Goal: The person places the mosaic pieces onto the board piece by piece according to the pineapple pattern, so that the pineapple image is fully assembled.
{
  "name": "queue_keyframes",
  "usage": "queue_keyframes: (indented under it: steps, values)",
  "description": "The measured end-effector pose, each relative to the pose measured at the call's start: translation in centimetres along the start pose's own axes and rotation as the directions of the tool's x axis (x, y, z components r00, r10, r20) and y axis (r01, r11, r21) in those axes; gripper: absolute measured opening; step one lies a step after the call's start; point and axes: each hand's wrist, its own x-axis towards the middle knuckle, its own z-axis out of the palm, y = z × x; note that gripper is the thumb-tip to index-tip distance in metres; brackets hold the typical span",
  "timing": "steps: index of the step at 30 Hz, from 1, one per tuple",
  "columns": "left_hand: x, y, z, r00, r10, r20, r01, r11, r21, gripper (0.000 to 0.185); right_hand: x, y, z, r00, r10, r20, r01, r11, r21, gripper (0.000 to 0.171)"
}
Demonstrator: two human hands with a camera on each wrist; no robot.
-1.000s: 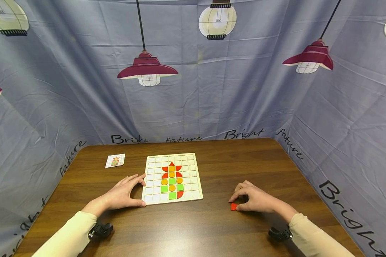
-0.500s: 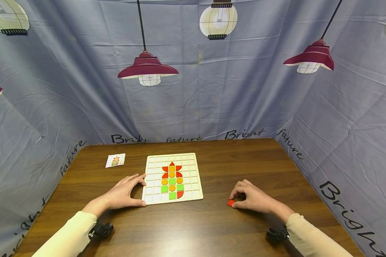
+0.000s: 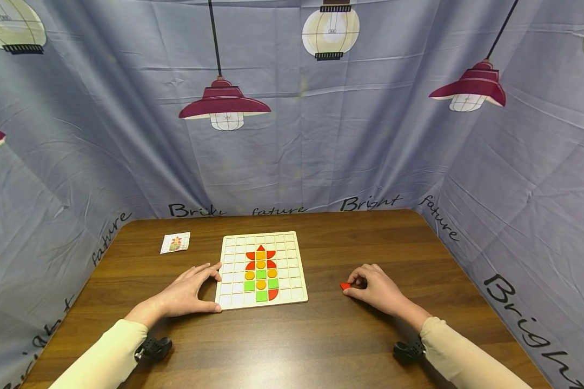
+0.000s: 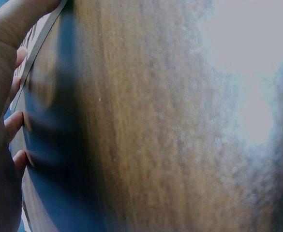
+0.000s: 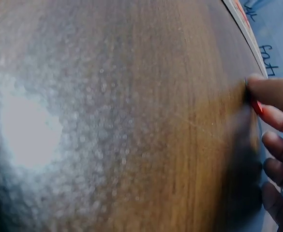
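A pale wooden grid board (image 3: 289, 273) lies on the table, bearing a pineapple-like pattern of red, orange and green tiles. My left hand (image 3: 187, 292) rests at its left side, thumb at the near corner and fingertips along the edge. In the left wrist view, the fingers (image 4: 14, 123) reach along the board's rim. Right of the board, my right hand (image 3: 376, 288) pinches a small red tile (image 3: 345, 286) between thumb and fingers. The right wrist view shows a sliver of that red tile (image 5: 257, 106) under the thumb; the rest of it is hidden.
A small white card (image 3: 175, 243) with a printed pineapple pattern lies at the back left of the brown wooden table (image 3: 292, 346). A grey-blue curtain (image 3: 282, 173) with printed lamps stands round the table's back and sides.
My right hand has picked at the red tile, turned it and moved with it a little left and away from me. The left hand and the board have stayed put.
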Motion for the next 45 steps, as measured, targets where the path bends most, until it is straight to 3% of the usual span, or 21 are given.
queue_keyframes:
  steps: [7,12,19,34,45]
  values:
    - [0.0,0.1,-0.1,1.000,-0.004,0.003,0.004,1.000,-0.007,0.064,-0.4,0.7,-0.4,0.999,-0.039,0.007,0.038,0.991,0.128,0.027]
    - [0.0,0.2,0.0,1.000,-0.001,0.003,0.001,1.000,-0.008,0.064,-0.5,1.2,-0.6,0.997,-0.073,0.013,0.070,0.985,0.160,0.029]
    - [0.0,0.1,0.0,1.000,0.003,-0.001,-0.003,1.000,-0.007,0.063,-0.4,1.4,-0.5,0.998,-0.052,0.034,0.044,0.981,0.190,0.028]
    - [0.1,0.1,0.1,1.000,0.003,0.003,-0.003,1.000,-0.008,0.063,-0.4,1.1,-0.4,0.999,-0.032,0.005,0.031,0.989,0.144,0.024]
    - [0.1,0.0,0.1,1.000,0.007,-0.001,-0.007,1.000,-0.004,0.062,0.0,1.0,0.0,0.994,-0.107,-0.015,0.108,0.992,0.065,0.018]
